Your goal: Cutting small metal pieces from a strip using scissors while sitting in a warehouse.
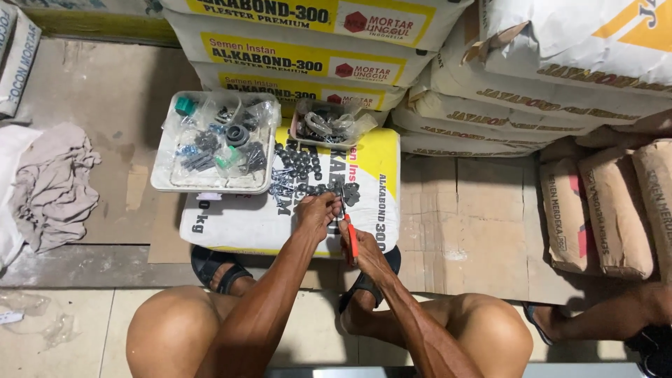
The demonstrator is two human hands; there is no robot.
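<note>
Our left hand (316,212) pinches a small dark fitting; our right hand (364,253) grips red-handled pliers (348,225), which could slip and scatter the loose black fittings (302,168) just beyond.

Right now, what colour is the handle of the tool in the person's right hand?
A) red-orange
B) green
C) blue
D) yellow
A: the right hand grips a thin tool whose handle shows red-orange against the white and yellow sack, with its dark metal tip pointing toward the small dark parts beside the left hand.
</note>
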